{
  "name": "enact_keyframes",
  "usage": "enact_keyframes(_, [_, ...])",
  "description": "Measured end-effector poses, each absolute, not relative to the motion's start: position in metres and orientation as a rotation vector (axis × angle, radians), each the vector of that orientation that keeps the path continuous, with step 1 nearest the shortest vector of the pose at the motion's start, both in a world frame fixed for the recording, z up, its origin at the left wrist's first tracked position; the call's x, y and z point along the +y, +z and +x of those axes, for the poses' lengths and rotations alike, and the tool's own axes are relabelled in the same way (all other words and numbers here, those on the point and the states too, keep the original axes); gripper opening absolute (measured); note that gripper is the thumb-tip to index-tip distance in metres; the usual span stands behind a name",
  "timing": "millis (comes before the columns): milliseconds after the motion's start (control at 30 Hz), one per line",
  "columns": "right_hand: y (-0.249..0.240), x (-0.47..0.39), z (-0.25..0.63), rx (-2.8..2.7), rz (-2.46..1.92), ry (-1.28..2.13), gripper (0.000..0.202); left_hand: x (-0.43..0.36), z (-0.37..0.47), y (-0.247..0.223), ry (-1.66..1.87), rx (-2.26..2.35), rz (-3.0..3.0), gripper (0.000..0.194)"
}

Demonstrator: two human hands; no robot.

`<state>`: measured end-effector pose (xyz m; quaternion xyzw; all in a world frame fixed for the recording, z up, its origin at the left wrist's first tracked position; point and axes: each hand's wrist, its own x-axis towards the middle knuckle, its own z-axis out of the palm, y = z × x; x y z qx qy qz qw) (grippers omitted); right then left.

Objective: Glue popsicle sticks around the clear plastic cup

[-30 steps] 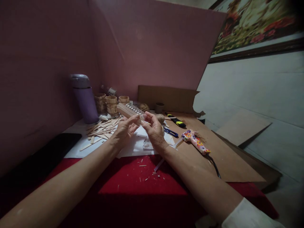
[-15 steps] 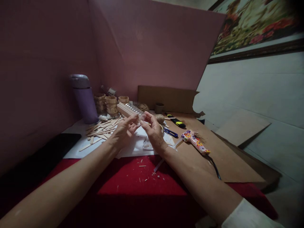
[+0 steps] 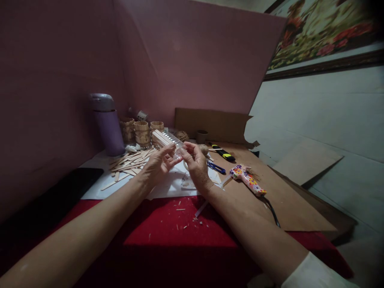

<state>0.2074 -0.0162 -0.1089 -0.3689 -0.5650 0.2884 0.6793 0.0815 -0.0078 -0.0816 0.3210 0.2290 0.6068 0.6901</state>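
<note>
Between my hands is a clear ribbed plastic bottle piece (image 3: 174, 140), tilted up to the left, with several popsicle sticks (image 3: 162, 138) lying side by side along it. My left hand (image 3: 160, 163) is closed on its lower left side, the thumb over the sticks. At the near right end, my right hand (image 3: 195, 162) grips the clear plastic between thumb and fingers. Below my left hand, a pile of loose popsicle sticks (image 3: 130, 164) lies on white paper (image 3: 159, 192). A blue cutter (image 3: 216, 167) lies just right of my right hand.
Stick-covered cups (image 3: 142, 134) and a purple flask (image 3: 108, 128) stand at the back left. To the right, a flowered glue gun (image 3: 247, 180) and a yellow-black cutter (image 3: 223, 153) lie on cardboard (image 3: 288, 212). Wood scraps litter the red cloth (image 3: 168, 228).
The bottle piece has turned slightly in my hands, and its stick-covered side shows at a different angle. My right fingers have shifted a little on the plastic.
</note>
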Motion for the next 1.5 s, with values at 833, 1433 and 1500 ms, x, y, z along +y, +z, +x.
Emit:
enact_keyframes(833, [-0.108,-0.017,0.208,-1.209,-0.815,0.723,0.052,-0.008,0.080,-0.084,1.400,0.459,0.960,0.051])
enact_keyframes(1433, [-0.110,-0.017,0.208,-1.301,-0.885,0.747,0.066,-0.005,0.072,-0.080,1.479,0.571,0.990,0.056])
enact_keyframes(1500, [-0.111,-0.016,0.207,-1.309,-0.880,0.754,0.066,-0.004,0.069,-0.078,1.486,0.599,0.986,0.056])
